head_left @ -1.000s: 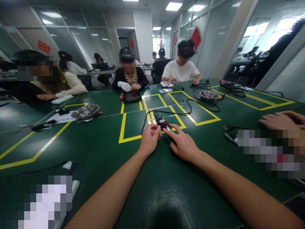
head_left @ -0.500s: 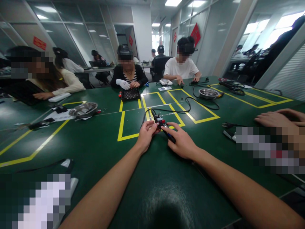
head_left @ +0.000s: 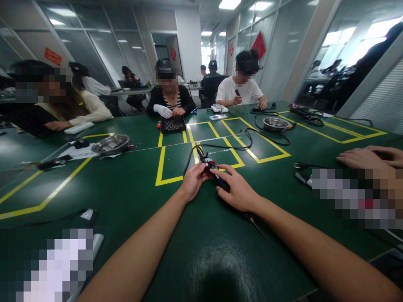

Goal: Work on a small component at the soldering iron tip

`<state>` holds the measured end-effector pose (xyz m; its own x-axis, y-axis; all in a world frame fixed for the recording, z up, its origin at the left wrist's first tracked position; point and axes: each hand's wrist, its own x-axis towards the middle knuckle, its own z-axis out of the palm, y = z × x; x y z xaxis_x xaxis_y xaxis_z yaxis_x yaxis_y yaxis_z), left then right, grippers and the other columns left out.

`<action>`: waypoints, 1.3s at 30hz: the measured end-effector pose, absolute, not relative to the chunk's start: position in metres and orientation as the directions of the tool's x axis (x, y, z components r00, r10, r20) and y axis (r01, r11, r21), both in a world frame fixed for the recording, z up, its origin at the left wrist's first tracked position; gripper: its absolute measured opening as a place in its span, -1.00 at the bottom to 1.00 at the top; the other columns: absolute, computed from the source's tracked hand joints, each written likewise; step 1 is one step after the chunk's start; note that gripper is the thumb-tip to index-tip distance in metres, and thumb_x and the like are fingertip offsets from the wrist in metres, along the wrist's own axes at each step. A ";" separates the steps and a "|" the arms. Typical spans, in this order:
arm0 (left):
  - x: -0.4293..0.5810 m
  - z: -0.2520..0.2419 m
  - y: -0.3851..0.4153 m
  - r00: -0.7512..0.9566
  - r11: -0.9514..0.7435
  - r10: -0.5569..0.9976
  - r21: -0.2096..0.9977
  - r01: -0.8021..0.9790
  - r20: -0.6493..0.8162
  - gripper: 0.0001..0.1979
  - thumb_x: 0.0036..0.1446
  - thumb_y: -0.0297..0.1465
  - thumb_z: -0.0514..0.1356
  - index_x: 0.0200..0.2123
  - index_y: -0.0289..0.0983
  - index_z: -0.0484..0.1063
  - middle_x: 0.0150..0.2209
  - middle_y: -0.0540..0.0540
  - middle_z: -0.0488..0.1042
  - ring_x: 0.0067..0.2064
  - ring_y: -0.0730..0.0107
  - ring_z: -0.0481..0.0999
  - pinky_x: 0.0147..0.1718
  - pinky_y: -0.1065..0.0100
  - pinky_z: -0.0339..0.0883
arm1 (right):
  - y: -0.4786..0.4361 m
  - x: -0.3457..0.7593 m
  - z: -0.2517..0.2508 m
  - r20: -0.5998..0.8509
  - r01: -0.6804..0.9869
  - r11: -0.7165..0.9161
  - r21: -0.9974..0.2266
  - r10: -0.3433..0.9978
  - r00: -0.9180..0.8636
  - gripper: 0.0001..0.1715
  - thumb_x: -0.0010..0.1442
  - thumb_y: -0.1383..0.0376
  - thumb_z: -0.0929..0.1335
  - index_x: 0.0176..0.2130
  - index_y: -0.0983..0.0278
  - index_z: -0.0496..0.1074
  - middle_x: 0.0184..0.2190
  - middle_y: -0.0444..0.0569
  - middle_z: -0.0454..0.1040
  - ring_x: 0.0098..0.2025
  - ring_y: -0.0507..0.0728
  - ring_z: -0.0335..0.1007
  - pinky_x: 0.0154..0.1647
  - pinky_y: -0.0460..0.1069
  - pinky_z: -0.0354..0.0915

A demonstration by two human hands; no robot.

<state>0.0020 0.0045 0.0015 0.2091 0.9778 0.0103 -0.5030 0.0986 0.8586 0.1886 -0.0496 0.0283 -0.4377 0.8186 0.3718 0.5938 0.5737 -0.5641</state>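
Note:
My left hand [head_left: 192,182] is closed around a small dark part with a red piece [head_left: 210,162], pinched between thumb and fingers. A black cable [head_left: 186,161] runs up to it. My right hand [head_left: 237,186] curls over what looks like a screwdriver [head_left: 258,228]; its thin shaft points down and right from under the wrist. A black and blue section [head_left: 222,183], seemingly its handle, shows between thumb and forefinger. The right fingertips meet the small part. How they touch it is too small to make out.
Yellow tape rectangles [head_left: 160,165] mark the green table [head_left: 132,209]. A metal bowl [head_left: 276,123] stands right of the far middle, another bowl [head_left: 111,144] at the left. Across sit people, one with a black tray [head_left: 173,124]. Another person's hands [head_left: 362,158] rest at the right.
The screwdriver's shaft now shows below my right wrist. Both hands have shifted slightly left with the small part. Across the table, a person in white has raised a screwdriver.

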 end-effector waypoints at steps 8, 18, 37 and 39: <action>0.001 -0.001 0.005 0.206 0.089 0.979 0.872 -0.481 0.014 -0.74 0.22 -0.33 0.25 -0.08 -0.35 0.52 -0.08 -0.24 0.61 -0.12 0.28 0.61 -0.05 0.23 0.45 | -0.045 0.189 0.029 0.420 0.528 0.568 -0.632 0.823 -0.383 -0.26 0.23 0.24 0.40 0.34 0.25 0.21 0.24 0.16 0.30 0.29 0.24 0.25 0.36 0.21 0.15; 0.003 0.001 0.004 0.195 0.073 0.981 0.881 -0.467 0.022 -0.71 0.19 -0.32 0.30 -0.07 -0.35 0.50 -0.08 -0.23 0.61 -0.12 0.24 0.62 -0.05 0.19 0.46 | -0.042 0.188 0.027 0.287 0.566 0.419 -0.710 0.906 -0.311 -0.32 0.21 0.17 0.43 0.24 0.35 0.29 0.12 0.19 0.45 0.14 0.30 0.40 0.20 0.22 0.29; 0.001 -0.005 0.007 0.187 0.079 0.982 0.877 -0.473 0.013 -0.71 0.25 -0.26 0.24 -0.08 -0.36 0.50 -0.09 -0.27 0.61 -0.14 0.21 0.62 -0.07 0.16 0.45 | -0.045 0.186 0.030 0.215 0.570 0.358 -0.739 0.928 -0.304 -0.31 0.20 0.27 0.42 0.26 0.34 0.25 0.03 0.12 0.51 -0.06 0.20 0.48 0.05 0.10 0.32; 0.001 -0.005 0.007 0.191 0.077 0.982 0.884 -0.462 0.014 -0.72 0.26 -0.26 0.23 -0.09 -0.36 0.49 -0.10 -0.26 0.61 -0.14 0.22 0.62 -0.07 0.18 0.46 | -0.045 0.186 0.029 0.234 0.570 0.374 -0.732 0.923 -0.305 -0.31 0.20 0.27 0.42 0.26 0.34 0.26 0.03 0.13 0.51 -0.04 0.21 0.48 0.06 0.10 0.32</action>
<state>0.0009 0.0067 -0.0046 0.1909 0.9815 0.0138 -0.4617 0.0774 0.8836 0.1863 -0.0452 0.0294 -0.3055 0.9230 0.2341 0.5698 0.3742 -0.7317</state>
